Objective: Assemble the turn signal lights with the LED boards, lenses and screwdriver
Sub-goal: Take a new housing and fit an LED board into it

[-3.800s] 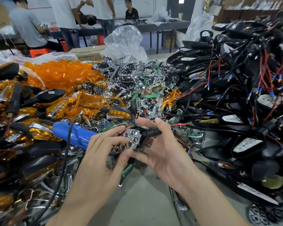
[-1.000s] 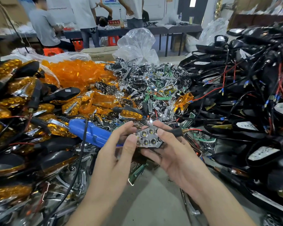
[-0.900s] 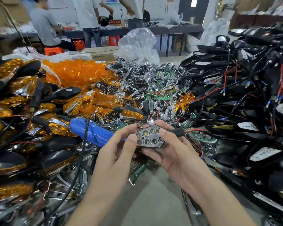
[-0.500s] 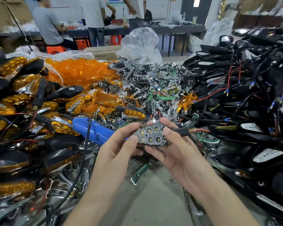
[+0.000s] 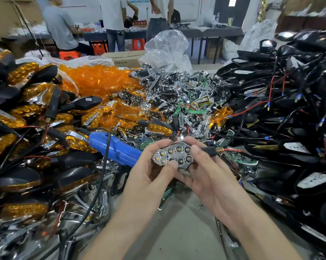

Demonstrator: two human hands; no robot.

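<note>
A turn signal light (image 5: 174, 155) with a chrome reflector and several round LED cells sits between both hands, above the table's front middle. My left hand (image 5: 151, 172) pinches its left end, thumb below and fingers on top. My right hand (image 5: 205, 172) grips its right end, where a black stem with a brass tip and red wire (image 5: 214, 151) sticks out. A blue electric screwdriver (image 5: 113, 149) lies just left of my left hand, its black cord running down to the front.
Finished amber-lensed lights (image 5: 27, 113) are heaped on the left. Loose orange lenses (image 5: 100, 81) lie at the back, chrome reflectors and green LED boards (image 5: 182, 102) in the middle, black wired housings (image 5: 282, 113) on the right. Bare grey table (image 5: 179, 233) shows at the front. People stand at far tables.
The light has turned in my hands so its LED face points up toward me, and both hands have shifted slightly to the right. The screwdriver has not moved.
</note>
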